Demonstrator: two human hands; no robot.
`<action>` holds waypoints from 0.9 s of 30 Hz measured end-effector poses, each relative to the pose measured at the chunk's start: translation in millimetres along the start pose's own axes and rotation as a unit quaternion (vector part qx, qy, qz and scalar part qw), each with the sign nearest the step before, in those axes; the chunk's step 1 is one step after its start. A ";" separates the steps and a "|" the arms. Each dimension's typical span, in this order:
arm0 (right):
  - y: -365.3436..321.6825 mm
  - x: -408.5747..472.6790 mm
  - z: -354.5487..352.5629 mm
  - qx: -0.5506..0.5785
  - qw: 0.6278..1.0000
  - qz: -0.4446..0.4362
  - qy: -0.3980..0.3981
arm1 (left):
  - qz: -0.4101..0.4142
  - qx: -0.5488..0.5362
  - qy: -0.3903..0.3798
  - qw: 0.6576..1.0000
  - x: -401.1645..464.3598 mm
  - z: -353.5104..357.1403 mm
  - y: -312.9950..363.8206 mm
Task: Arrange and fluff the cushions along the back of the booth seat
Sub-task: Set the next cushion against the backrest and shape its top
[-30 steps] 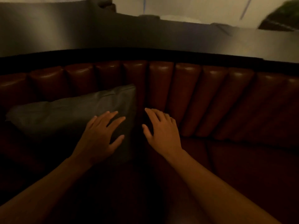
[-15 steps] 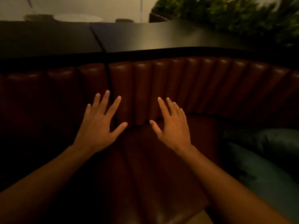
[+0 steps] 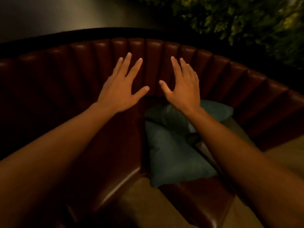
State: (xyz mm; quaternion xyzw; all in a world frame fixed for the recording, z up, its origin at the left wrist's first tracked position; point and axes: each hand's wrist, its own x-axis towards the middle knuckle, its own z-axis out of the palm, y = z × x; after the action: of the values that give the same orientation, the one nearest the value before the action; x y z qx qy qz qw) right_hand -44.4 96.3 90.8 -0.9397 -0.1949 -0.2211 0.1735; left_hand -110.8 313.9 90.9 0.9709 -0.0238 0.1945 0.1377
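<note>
My left hand point(image 3: 120, 94) and right hand point(image 3: 184, 91) splayed flat, holding nothing, above booth backrest point(image 3: 105, 63); two cushions point(image 3: 171, 155) below right wrist.

Both arms reach toward twelve o'clock, the left hand point(image 3: 122, 89) and right hand point(image 3: 183, 89) spread flat, fingers straight, before the ribbed leather backrest point(image 3: 102, 63). Two teal cushions point(image 3: 171, 155) lie overlapping on the seat point(image 3: 115, 153) at five o'clock. Foliage point(image 3: 238, 15) fills one o'clock.
</note>
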 end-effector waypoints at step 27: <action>260.0 -43.9 173.2 0.282 0.723 0.628 -0.057 | -0.064 -0.250 -0.326 0.909 50.3 356.6 115.7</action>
State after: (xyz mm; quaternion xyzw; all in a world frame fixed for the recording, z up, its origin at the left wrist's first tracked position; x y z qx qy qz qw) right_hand 94.8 -69.5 -138.6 -0.7658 0.3766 0.0572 0.5182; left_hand 56.4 104.5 -176.0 0.9135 -0.0533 -0.1547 0.3725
